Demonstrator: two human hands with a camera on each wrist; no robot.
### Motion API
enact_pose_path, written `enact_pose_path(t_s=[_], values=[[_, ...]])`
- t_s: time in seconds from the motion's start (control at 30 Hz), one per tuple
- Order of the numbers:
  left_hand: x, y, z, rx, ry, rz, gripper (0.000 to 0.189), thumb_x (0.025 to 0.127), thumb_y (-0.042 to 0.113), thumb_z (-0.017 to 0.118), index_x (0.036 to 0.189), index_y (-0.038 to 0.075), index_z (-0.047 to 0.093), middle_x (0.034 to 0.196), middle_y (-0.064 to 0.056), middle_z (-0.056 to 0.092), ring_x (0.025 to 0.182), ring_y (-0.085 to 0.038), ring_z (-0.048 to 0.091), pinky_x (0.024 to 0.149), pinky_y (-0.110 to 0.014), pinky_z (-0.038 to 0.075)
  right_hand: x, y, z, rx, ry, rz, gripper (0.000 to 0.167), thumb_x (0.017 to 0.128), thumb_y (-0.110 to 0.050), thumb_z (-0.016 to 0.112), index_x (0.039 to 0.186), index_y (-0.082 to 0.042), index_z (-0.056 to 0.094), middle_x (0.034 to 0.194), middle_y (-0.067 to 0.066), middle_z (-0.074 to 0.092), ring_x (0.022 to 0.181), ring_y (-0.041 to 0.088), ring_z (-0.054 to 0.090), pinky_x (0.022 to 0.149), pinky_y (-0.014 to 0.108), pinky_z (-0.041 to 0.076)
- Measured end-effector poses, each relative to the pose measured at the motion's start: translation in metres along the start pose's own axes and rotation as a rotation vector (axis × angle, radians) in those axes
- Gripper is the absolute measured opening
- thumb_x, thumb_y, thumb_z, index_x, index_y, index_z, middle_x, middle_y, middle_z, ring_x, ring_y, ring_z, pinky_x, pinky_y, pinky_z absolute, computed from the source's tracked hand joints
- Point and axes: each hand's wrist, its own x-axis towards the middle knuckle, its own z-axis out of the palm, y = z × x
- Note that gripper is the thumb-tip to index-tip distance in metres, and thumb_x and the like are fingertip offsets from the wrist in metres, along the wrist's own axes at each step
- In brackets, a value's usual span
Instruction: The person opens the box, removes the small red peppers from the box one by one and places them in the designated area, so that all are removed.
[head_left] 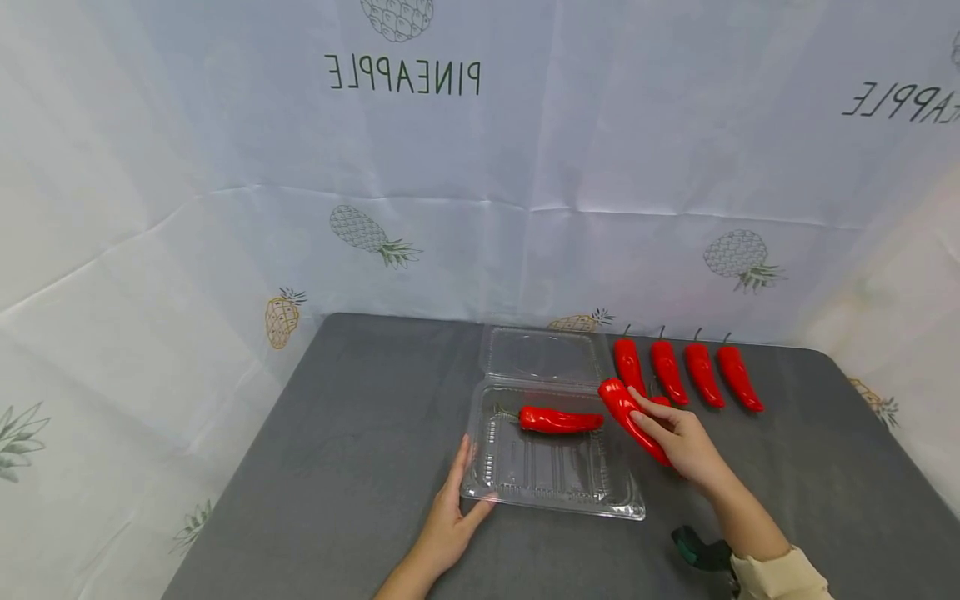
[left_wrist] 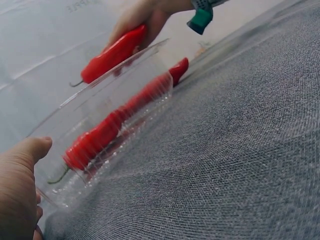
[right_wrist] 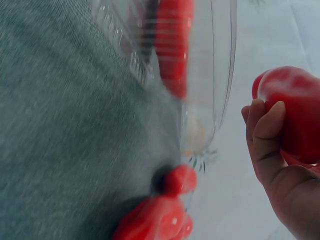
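A clear plastic clamshell container (head_left: 525,492) lies open on the table, its lid (head_left: 543,354) folded back. Inside it, a red pepper (head_left: 558,421) lies crosswise with its stem to the left. My left hand (head_left: 442,525) holds the container's near left corner, with the thumb at the front rim and the fingers along the left side. My right hand (head_left: 686,442) grips another red pepper (head_left: 626,408) above the container's right side. In the right wrist view, fingertips (right_wrist: 270,120) press against this held pepper (right_wrist: 300,110). One more pepper (head_left: 662,401) is partly hidden behind the right hand.
Several red peppers (head_left: 701,375) stand in a row at the back right of the grey table (head_left: 337,467). A pineapple-print cloth (head_left: 465,150) hangs behind it. Near the right forearm is a dark green strap-like piece (head_left: 701,550).
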Motion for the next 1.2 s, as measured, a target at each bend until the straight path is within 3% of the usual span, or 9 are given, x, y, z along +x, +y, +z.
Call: enact_pose_path(t_s=[0.23,0.3,0.37,0.4,0.47,0.6,0.63,0.97,1.2], values=[[-0.001,0.001,0.000,0.003,0.025,0.025,0.082,0.086,0.020,0.066,0.150,0.020,0.015,0.148,-0.012,0.036,0.137,-0.029,0.031,0.105,-0.005,0.013,-0.008,0.015,-0.014,0.048,0.058,0.057,0.059,0.095,-0.041,0.049,0.143,-0.011,0.035,0.142,0.025,0.039,0.105,0.018,0.043,0.065,0.020,0.049],[-0.001,0.001,0.000,0.010,0.029,0.025,0.082,0.085,0.020,0.066,0.150,0.020,0.016,0.148,-0.012,0.037,0.136,-0.029,0.032,0.105,-0.005,0.013,-0.010,0.021,-0.018,0.061,0.092,0.075,0.059,0.094,-0.041,0.049,0.142,-0.011,0.035,0.135,0.016,0.051,0.098,0.011,0.049,0.064,0.020,0.049],[0.000,0.000,0.000,0.012,0.033,0.020,0.083,0.085,0.019,0.067,0.150,0.020,0.016,0.148,-0.012,0.038,0.136,-0.029,0.032,0.105,-0.005,0.013,-0.011,0.029,-0.023,0.080,0.119,0.101,0.060,0.093,-0.043,0.050,0.142,-0.012,0.035,0.123,-0.005,0.059,0.089,0.002,0.050,0.063,0.020,0.048],[-0.001,0.005,-0.001,0.012,0.033,0.014,0.082,0.085,0.018,0.067,0.150,0.018,0.017,0.147,-0.013,0.038,0.136,-0.030,0.032,0.105,-0.005,0.013,-0.012,0.033,-0.025,0.078,0.132,0.116,0.060,0.093,-0.044,0.050,0.142,-0.013,0.035,0.121,-0.006,0.059,0.085,0.000,0.050,0.063,0.020,0.048],[0.000,0.005,-0.001,0.017,0.030,0.001,0.083,0.085,0.017,0.067,0.150,0.017,0.017,0.147,-0.013,0.038,0.136,-0.030,0.031,0.104,-0.004,0.013,-0.013,0.041,-0.028,0.082,0.155,0.148,0.061,0.093,-0.045,0.049,0.143,-0.013,0.034,0.122,-0.007,0.057,0.081,-0.003,0.047,0.062,0.019,0.047],[-0.001,0.006,-0.001,0.024,0.021,0.003,0.082,0.085,0.018,0.066,0.150,0.018,0.016,0.148,-0.014,0.037,0.137,-0.029,0.031,0.104,-0.004,0.013,-0.016,0.057,-0.032,0.097,0.175,0.208,0.064,0.093,-0.049,0.047,0.144,-0.015,0.030,0.141,0.014,0.039,0.088,-0.007,0.040,0.067,0.015,0.046],[-0.001,0.002,0.000,0.023,0.018,0.004,0.082,0.086,0.020,0.066,0.150,0.021,0.015,0.149,-0.012,0.036,0.137,-0.028,0.030,0.105,-0.005,0.012,-0.016,0.060,-0.034,0.108,0.179,0.218,0.065,0.092,-0.050,0.047,0.144,-0.015,0.029,0.142,0.014,0.037,0.088,-0.007,0.039,0.067,0.014,0.046],[-0.001,0.001,0.001,0.007,0.006,0.008,0.081,0.087,0.025,0.065,0.150,0.024,0.014,0.149,-0.011,0.034,0.138,-0.027,0.028,0.105,-0.004,0.011,-0.017,0.079,-0.045,0.114,0.208,0.319,0.067,0.091,-0.055,0.044,0.145,-0.020,0.024,0.148,0.022,0.023,0.100,0.021,0.033,0.065,0.018,0.040],[0.000,0.001,0.001,-0.002,0.007,0.009,0.081,0.087,0.024,0.064,0.150,0.023,0.014,0.150,-0.012,0.034,0.138,-0.026,0.027,0.104,-0.003,0.011,-0.017,0.092,-0.048,0.058,0.196,0.338,0.069,0.092,-0.055,0.041,0.145,-0.014,0.023,0.149,0.028,0.022,0.106,0.027,0.032,0.065,0.016,0.037]])
